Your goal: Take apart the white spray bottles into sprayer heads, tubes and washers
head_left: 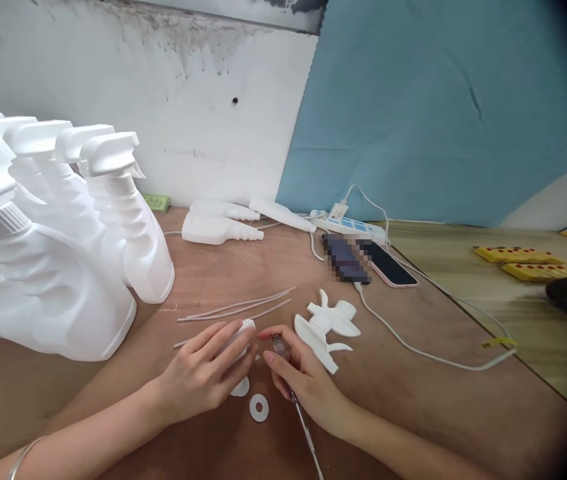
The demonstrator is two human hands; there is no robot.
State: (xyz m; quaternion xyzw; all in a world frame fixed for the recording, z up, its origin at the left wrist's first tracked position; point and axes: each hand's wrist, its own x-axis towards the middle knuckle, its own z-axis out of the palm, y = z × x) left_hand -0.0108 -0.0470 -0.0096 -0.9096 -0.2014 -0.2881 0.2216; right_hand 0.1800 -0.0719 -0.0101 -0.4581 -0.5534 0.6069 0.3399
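My left hand (208, 367) is closed around a small white plastic piece (248, 325), mostly hidden by the fingers. Just to its right, my right hand (303, 377) grips a slim metal tool (304, 427) with a greyish, clear-looking end between thumb and fingers; its exact kind is unclear. Below the hands lie a white ring washer (259, 417) and a white disc (241, 387), the latter partly covered by the left hand. Thin white tubes (236, 311) rest beyond the left hand. Two white trigger spray heads (319, 331) lie beside the right hand.
Several white spray bottles (63, 280) stand at left. Small white bottles (213, 227) lie near the wall. A power strip (358, 229), a dark phone (346, 259), a pink-edged phone (388, 262) and a looping white cable (428, 357) occupy the right. Yellow objects (518, 255) sit farther right.
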